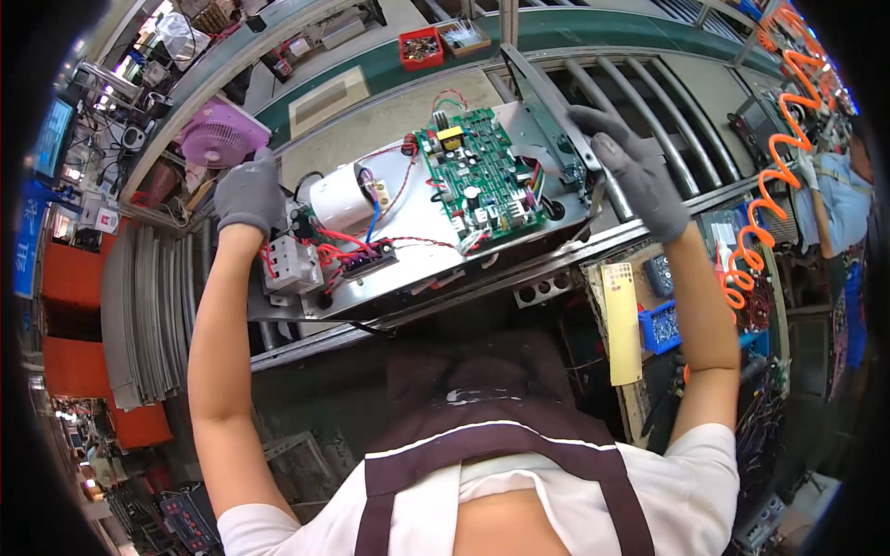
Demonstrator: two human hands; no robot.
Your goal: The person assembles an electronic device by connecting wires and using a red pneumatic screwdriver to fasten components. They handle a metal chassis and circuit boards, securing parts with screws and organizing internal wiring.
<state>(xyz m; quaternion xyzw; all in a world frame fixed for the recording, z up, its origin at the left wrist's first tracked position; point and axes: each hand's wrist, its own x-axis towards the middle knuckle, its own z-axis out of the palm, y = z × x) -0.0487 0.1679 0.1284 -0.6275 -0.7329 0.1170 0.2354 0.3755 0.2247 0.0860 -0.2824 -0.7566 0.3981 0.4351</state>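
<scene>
An open metal chassis [408,271] lies on the roller line in front of me, tilted slightly across it. It carries a green circuit board [491,176], a white cylinder [339,199] with red and blue wires, and a grey-white breaker block [293,265]. My left hand [250,193], in a grey glove, is closed at the chassis's left end, its fingertips partly hidden. My right hand [640,171], also gloved, grips the upright metal end panel [552,107] at the right, thumb and fingers at its edge.
Steel rollers [654,116] run beyond the right end. A purple fan [218,134] stands at the far left, above stacked grey sheets [148,315]. A red bin [421,48] sits at the back. Right of me are a blue bin [660,326] and an orange coiled hose [762,208]; another person [839,199] is beyond.
</scene>
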